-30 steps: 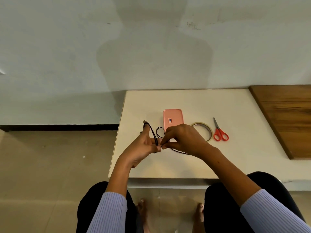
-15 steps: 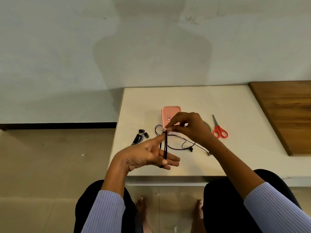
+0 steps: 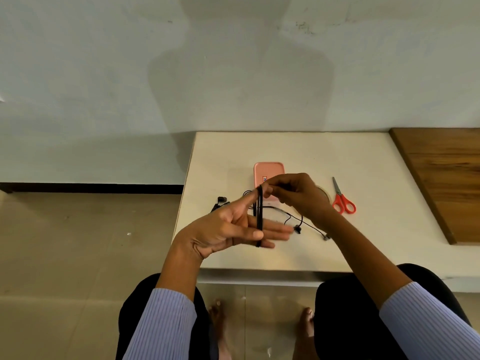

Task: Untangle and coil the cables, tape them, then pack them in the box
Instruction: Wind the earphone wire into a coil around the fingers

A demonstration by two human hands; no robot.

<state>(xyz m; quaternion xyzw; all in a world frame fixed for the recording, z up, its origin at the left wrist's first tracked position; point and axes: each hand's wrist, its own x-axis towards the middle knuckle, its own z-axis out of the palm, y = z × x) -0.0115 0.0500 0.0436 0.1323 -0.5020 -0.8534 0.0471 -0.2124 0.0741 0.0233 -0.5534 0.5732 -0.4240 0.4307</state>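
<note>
— Left hand [image 3: 228,229]?
— Fingers straight, black cable [image 3: 259,216] looped around them.
— Right hand [image 3: 298,196]?
— Pinching that cable above the desk [image 3: 363,245]; its loose end trails near the pink box [image 3: 268,170].

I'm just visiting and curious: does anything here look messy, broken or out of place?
Nothing looks damaged or spilled. The black cable is only partly coiled round the left hand, its loose end trailing over the table. A pair of earbuds lies beside it. The scissors lie tidy.
</note>
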